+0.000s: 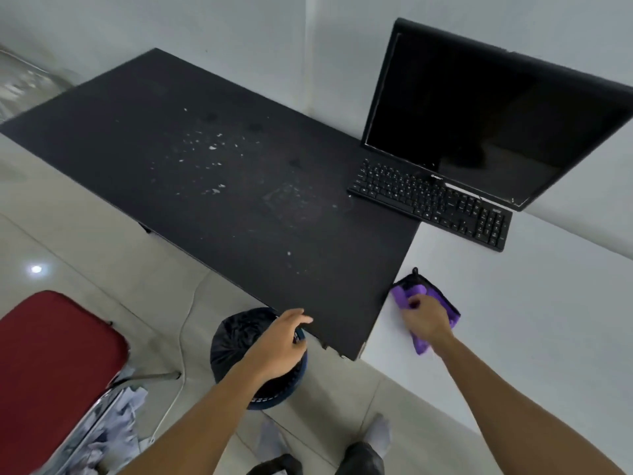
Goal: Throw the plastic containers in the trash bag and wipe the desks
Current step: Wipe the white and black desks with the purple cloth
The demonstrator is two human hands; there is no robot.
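A black desk (pixel 212 173) carries white crumbs and dusty smears across its middle. A white desk (pixel 534 303) adjoins it on the right. My right hand (pixel 426 320) presses on a purple cloth (pixel 419 341) with a black edge, lying on the white desk near its front left corner. My left hand (pixel 277 347) hovers with fingers apart over a bin lined with a black trash bag (pixel 236 341), which stands on the floor below the black desk's front edge. No plastic container is visible.
A black monitor (pixel 486 111) and black keyboard (pixel 431 204) stand at the back where the desks meet. A red chair seat (pixel 51 365) sits at lower left, with crumpled paper (pixel 113 430) beneath it. A white cable (pixel 185 323) runs along the tiled floor.
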